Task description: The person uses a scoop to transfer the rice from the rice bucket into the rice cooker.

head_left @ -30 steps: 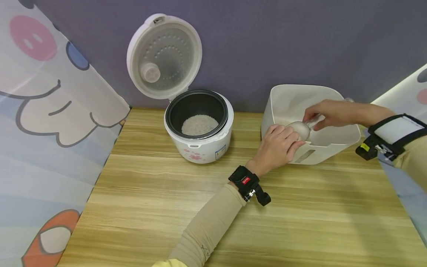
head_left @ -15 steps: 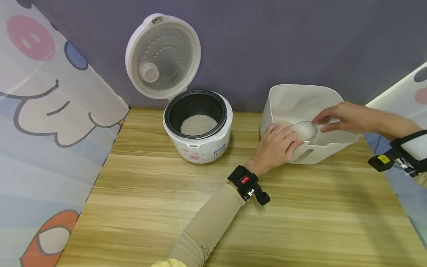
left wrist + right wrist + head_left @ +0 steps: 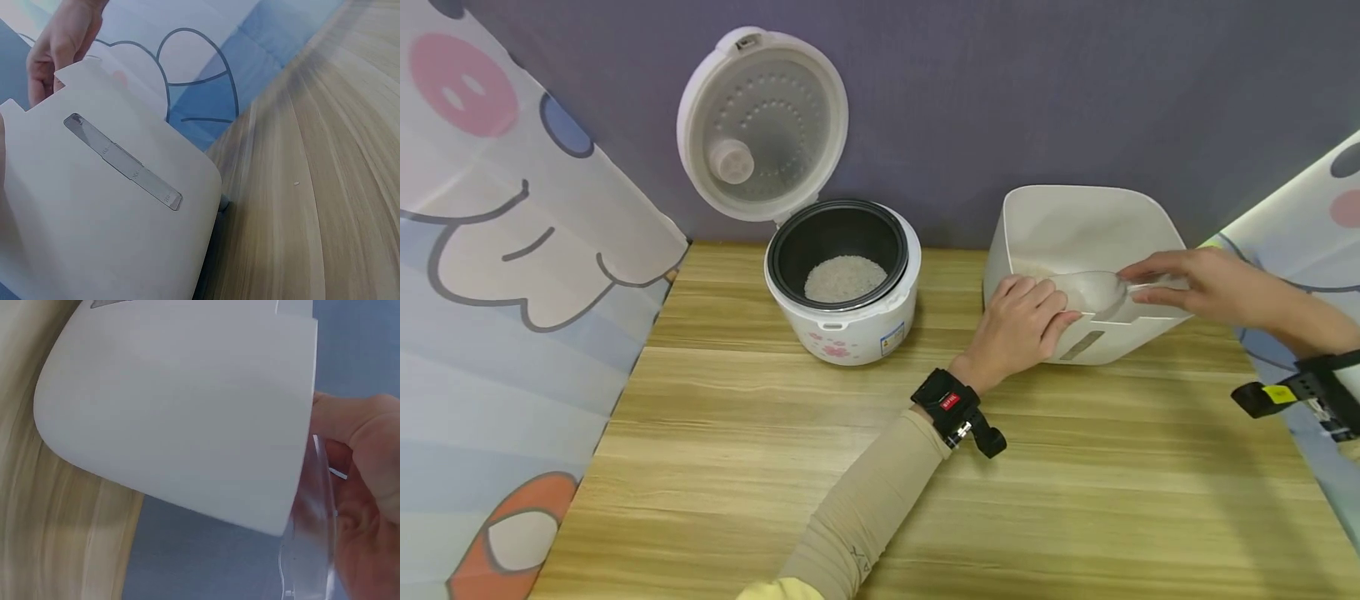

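Note:
My left hand (image 3: 1018, 325) grips the front left rim of a white rice bin (image 3: 1093, 218), fingers over the edge. The bin's front wall (image 3: 112, 237) with its narrow clear window (image 3: 128, 164) fills much of the left wrist view. Inside, some rice (image 3: 1033, 268) shows at the left; the rest is hidden. My right hand (image 3: 1213, 287) pinches the handle of a clear scoop (image 3: 1101, 292), whose bowl lies just inside the bin's front rim, beside my left fingers. How much the scoop holds I cannot tell. In the right wrist view, the bin wall hides the scoop's bowl.
To the left stands a white rice cooker (image 3: 820, 337) with its lid (image 3: 767, 125) raised. White rice (image 3: 845, 279) lies in its black inner pot (image 3: 842, 218). Both containers stand toward the back of a wooden table (image 3: 760, 467), before a dark grey wall (image 3: 940, 100).
My right hand has moved right and slightly toward me with the scoop, so more of its bowl shows. My left hand stays on the bin's rim.

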The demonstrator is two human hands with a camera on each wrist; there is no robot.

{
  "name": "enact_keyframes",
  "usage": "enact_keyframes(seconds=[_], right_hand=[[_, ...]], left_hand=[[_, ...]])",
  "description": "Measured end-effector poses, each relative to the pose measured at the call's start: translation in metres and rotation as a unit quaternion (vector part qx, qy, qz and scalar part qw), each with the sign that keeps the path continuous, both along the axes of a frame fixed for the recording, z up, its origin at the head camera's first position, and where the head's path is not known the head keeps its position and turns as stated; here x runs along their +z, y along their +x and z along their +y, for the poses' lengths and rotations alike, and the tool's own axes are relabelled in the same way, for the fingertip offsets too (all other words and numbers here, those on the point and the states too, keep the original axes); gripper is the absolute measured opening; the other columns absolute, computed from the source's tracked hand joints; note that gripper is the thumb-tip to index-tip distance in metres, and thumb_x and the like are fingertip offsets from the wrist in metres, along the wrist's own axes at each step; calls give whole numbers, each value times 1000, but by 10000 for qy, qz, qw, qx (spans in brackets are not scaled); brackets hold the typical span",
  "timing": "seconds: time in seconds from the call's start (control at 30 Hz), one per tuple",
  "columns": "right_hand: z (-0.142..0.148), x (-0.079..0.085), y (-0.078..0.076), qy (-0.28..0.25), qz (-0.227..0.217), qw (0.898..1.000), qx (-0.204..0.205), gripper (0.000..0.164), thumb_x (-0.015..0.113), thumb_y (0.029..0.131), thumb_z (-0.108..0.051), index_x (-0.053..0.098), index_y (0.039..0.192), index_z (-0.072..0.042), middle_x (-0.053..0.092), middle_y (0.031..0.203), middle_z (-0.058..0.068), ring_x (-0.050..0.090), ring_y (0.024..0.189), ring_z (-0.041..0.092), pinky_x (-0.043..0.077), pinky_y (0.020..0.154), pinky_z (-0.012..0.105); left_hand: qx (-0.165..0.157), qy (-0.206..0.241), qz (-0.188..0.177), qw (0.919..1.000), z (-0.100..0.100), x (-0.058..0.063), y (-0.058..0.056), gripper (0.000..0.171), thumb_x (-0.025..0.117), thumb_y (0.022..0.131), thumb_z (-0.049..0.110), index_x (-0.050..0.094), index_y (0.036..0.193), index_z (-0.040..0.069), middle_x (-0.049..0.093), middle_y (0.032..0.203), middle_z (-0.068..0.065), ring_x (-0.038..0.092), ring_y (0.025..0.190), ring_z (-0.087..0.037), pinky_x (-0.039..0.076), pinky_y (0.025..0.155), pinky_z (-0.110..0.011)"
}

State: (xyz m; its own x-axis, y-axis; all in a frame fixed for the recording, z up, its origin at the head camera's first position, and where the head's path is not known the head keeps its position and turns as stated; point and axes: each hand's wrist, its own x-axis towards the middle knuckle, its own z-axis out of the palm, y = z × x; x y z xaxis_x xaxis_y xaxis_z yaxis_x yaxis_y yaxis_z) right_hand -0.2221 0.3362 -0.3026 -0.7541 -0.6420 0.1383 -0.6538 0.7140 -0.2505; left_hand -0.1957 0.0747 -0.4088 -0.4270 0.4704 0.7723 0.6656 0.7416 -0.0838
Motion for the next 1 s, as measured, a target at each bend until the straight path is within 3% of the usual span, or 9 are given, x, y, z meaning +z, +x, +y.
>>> enact_keyframes(seconds=[0.17, 0.23, 0.3, 0.53, 0.77, 1.0], right_hand=[[4, -2, 5, -262, 72, 9995, -182, 37, 83, 80, 4, 76, 116, -4, 75, 113, 0, 57, 92, -15, 42, 69, 3], [4, -1, 6, -147, 65, 9994, -308, 37, 82, 82, 3, 76, 118, -4, 75, 114, 13, 58, 90, -13, 42, 68, 3], [3, -1, 7, -121, 74, 9993, -353, 38, 82, 82, 3, 76, 118, -4, 75, 114, 16, 59, 90, -12, 41, 68, 3], [6, -1, 7, -225, 336, 9981, -474, 37, 83, 83, 1, 76, 118, -5, 76, 108, 16, 64, 87, -3, 38, 69, 1], [9, 1, 5, -237, 223, 9963, -792, 33, 79, 89, -4, 74, 122, -5, 75, 109, 19, 47, 91, -22, 36, 71, 0], [14, 2, 3, -280, 236, 9948, -948, 34, 79, 90, -5, 73, 124, -4, 75, 107, 10, 44, 89, -25, 39, 65, 4]], left_hand=[[7, 14, 57, 10000, -1, 3, 0, 29, 54, 106, 42, 63, 90, 19, 55, 83, 6, 53, 81, -12, 42, 95, -28], [17, 5, 57, 10000, -1, 3, 0, 29, 54, 106, 42, 63, 91, 19, 55, 83, 6, 53, 81, -12, 42, 95, -28], [5, -4, 41, 10000, -1, 4, 0, 29, 53, 106, 42, 63, 91, 19, 55, 83, 6, 53, 81, -12, 42, 95, -28], [1, -26, 2, 10000, 0, 3, 2, 28, 54, 106, 42, 64, 92, 20, 55, 83, 7, 53, 82, -11, 41, 95, -27], [36, -45, 2, 10000, 0, 3, 2, 28, 54, 106, 43, 66, 95, 21, 58, 87, 8, 56, 85, -11, 41, 97, -27], [55, -57, 5, 10000, -1, 3, 3, 29, 53, 106, 43, 65, 93, 21, 60, 89, 9, 58, 90, -11, 41, 99, -27]])
